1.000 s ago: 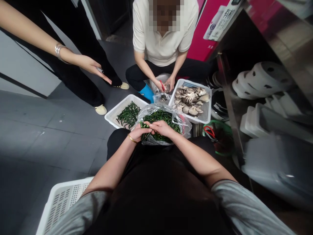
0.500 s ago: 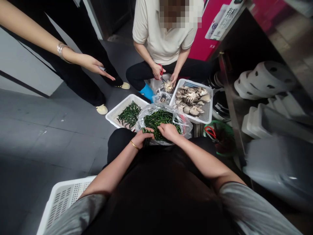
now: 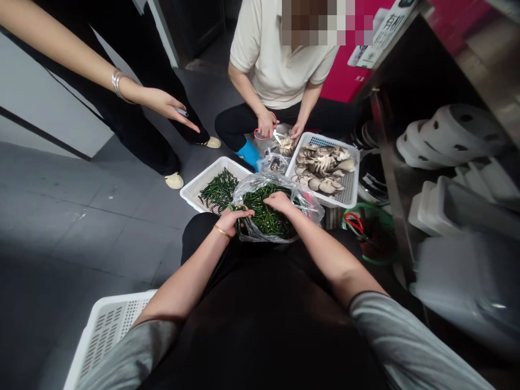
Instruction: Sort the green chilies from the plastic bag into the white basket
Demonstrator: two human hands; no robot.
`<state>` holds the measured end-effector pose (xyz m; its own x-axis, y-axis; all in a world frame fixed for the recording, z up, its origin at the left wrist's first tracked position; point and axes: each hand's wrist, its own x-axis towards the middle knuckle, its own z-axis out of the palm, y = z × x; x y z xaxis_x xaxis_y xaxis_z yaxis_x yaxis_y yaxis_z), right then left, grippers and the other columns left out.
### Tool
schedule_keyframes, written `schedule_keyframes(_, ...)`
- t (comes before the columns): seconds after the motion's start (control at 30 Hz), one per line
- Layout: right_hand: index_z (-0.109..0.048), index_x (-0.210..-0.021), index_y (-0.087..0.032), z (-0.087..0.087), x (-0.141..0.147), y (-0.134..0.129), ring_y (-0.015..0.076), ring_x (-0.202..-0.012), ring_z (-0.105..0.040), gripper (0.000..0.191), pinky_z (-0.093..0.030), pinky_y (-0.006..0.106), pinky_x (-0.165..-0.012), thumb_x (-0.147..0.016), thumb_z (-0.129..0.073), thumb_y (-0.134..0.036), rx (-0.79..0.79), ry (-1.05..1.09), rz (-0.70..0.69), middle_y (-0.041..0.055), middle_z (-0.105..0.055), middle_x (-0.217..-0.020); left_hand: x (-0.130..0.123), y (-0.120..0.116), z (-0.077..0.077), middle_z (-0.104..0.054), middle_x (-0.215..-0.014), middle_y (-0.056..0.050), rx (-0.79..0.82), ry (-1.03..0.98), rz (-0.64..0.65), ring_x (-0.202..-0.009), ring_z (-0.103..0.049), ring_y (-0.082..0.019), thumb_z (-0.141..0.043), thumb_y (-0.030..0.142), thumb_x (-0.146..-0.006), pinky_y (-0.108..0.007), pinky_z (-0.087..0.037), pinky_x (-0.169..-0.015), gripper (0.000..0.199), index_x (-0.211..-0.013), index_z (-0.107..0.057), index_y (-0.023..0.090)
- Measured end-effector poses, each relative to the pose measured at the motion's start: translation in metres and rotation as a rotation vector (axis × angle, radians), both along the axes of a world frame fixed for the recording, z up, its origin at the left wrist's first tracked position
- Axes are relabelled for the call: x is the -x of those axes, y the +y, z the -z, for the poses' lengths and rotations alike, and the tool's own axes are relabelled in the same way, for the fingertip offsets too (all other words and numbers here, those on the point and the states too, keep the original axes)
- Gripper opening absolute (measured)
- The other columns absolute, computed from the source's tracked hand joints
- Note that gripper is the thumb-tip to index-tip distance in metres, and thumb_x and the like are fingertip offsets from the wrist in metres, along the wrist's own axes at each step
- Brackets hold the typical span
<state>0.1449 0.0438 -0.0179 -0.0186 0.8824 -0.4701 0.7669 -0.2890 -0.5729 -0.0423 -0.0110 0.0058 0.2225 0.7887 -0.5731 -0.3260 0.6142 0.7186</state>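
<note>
My left hand (image 3: 228,221) is closed round a few thin green chilies (image 3: 236,207) at the near left edge of a clear plastic bag (image 3: 312,211). The bag is open at the top and full of green chilies (image 3: 268,221). Over the middle of the bag, my right hand (image 3: 280,201) has its fingertips pinched together; whatever they hold, if anything, is too small to make out. Just left of the bag stands a white perforated basket (image 3: 192,196) with more green chilies (image 3: 219,189) in it.
Opposite, a seated person (image 3: 280,70) works red-handled scissors (image 3: 276,132) on mushrooms. Beside them is a white basket (image 3: 352,187) of oyster mushrooms (image 3: 323,168). A standing person's hand (image 3: 170,108) reaches in from the left. Shelves with white containers (image 3: 430,200) line the right.
My right hand has risen slightly, towards the far side of the bag. The chilies in my left hand now point more away from me. The seated person's scissors have turned.
</note>
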Motion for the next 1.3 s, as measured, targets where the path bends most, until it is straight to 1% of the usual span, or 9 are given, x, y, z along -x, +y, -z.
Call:
schedule_keyframes(0.13, -0.061, -0.07, -0.016, -0.007, -0.007, -0.032, 0.0062, -0.039, -0.044, 0.03, -0.034, 0.018, -0.038, -0.074, -0.06, -0.046, -0.014, 0.587, 0.219, -0.0031, -0.057, -0.052, -0.021, 0.009, 0.003, -0.068, -0.064, -0.005, -0.027, 0.043, 0.041, -0.054, -0.061, -0.015, -0.077, 0.014, -0.049, -0.019, -0.029, -0.038, 0.026, -0.067, -0.06, 0.012)
schedule_keyframes(0.33, -0.058, -0.067, -0.016, -0.011, -0.005, -0.065, 0.007, -0.038, -0.041, 0.043, -0.034, 0.019, -0.039, -0.073, -0.059, -0.059, 0.005, 0.762, 0.093, -0.0058, -0.05, -0.045, -0.026, 0.004, -0.004, -0.068, -0.063, -0.007, -0.129, 0.073, 0.389, -0.049, -0.062, -0.017, -0.075, 0.02, -0.055, -0.02, -0.029, -0.037, 0.026, -0.073, -0.057, 0.013)
schedule_keyframes(0.5, -0.058, -0.067, -0.016, -0.019, -0.01, -0.067, 0.0123, -0.052, -0.054, 0.05, -0.04, 0.023, -0.05, -0.086, -0.043, -0.06, -0.112, 0.376, -0.2, 0.0022, -0.059, -0.059, -0.015, -0.004, -0.006, -0.068, -0.062, -0.006, -0.162, 0.027, 0.527, -0.049, -0.062, -0.018, -0.074, 0.017, -0.056, -0.019, -0.029, -0.038, 0.029, -0.075, -0.052, 0.015)
schedule_keyframes(0.6, -0.065, -0.091, -0.017, -0.022, -0.008, -0.057, 0.0196, -0.084, -0.063, 0.045, -0.044, 0.026, -0.069, -0.095, -0.033, -0.049, -0.354, -0.136, -0.308, 0.0104, -0.066, -0.094, -0.014, -0.004, 0.001, -0.068, -0.062, -0.008, -0.043, 0.059, 0.398, -0.049, -0.062, -0.018, -0.074, 0.018, -0.056, -0.019, -0.029, -0.037, 0.026, -0.073, -0.054, 0.013)
schedule_keyframes(0.73, -0.047, -0.13, -0.023, -0.016, -0.006, -0.025, 0.0236, -0.094, -0.063, 0.044, -0.046, 0.031, -0.076, -0.095, -0.037, -0.047, -0.27, -0.54, -0.411, 0.0147, -0.055, -0.119, -0.013, 0.0, 0.006, -0.065, -0.06, -0.004, 0.059, 0.029, 0.195, -0.051, -0.061, -0.014, -0.074, 0.014, -0.054, -0.02, -0.037, -0.043, 0.025, -0.077, -0.063, 0.01)
schedule_keyframes(0.83, -0.035, -0.139, -0.029, -0.007, -0.003, -0.001, 0.0241, -0.097, -0.063, 0.05, -0.047, 0.032, -0.077, -0.093, -0.044, -0.044, -0.201, -0.595, -0.504, 0.0148, -0.049, -0.126, -0.009, 0.002, 0.006, -0.063, -0.058, -0.002, 0.043, 0.0, 0.139, -0.049, -0.058, -0.012, -0.075, 0.013, -0.054, -0.019, -0.035, -0.042, 0.026, -0.077, -0.065, 0.011)
schedule_keyframes(0.97, -0.045, -0.129, -0.02, -0.001, -0.003, 0.007, 0.0265, -0.1, -0.062, 0.045, -0.047, 0.034, -0.08, -0.093, -0.042, -0.046, -0.142, -0.611, -0.494, 0.0168, -0.056, -0.116, -0.004, 0.003, 0.007, -0.059, -0.054, -0.001, -0.006, -0.028, 0.146, -0.046, -0.054, -0.01, -0.075, 0.016, -0.056, -0.02, -0.033, -0.041, 0.018, -0.067, -0.062, 0.012)
schedule_keyframes(1.13, -0.046, -0.124, -0.015, -0.004, -0.019, -0.031, 0.0265, -0.094, -0.064, 0.041, -0.047, 0.034, -0.078, -0.095, -0.038, -0.043, -0.19, -0.591, -0.428, 0.0169, -0.062, -0.107, -0.002, 0.005, 0.012, -0.06, -0.056, -0.002, 0.026, -0.029, 0.123, -0.047, -0.057, -0.012, -0.075, 0.018, -0.056, -0.019, -0.032, -0.04, 0.02, -0.068, -0.061, 0.012)
schedule_keyframes(1.3, -0.051, -0.123, -0.018, -0.018, -0.048, -0.059, 0.0245, -0.097, -0.063, 0.037, -0.046, 0.032, -0.08, -0.092, -0.046, -0.038, -0.148, -0.505, -0.462, 0.0135, -0.065, -0.11, -0.007, 0.006, 0.013, -0.061, -0.057, -0.002, 0.088, -0.1, 0.096, -0.059, -0.064, -0.016, -0.074, 0.013, -0.056, -0.025, -0.05, -0.056, 0.02, -0.07, -0.06, 0.011)
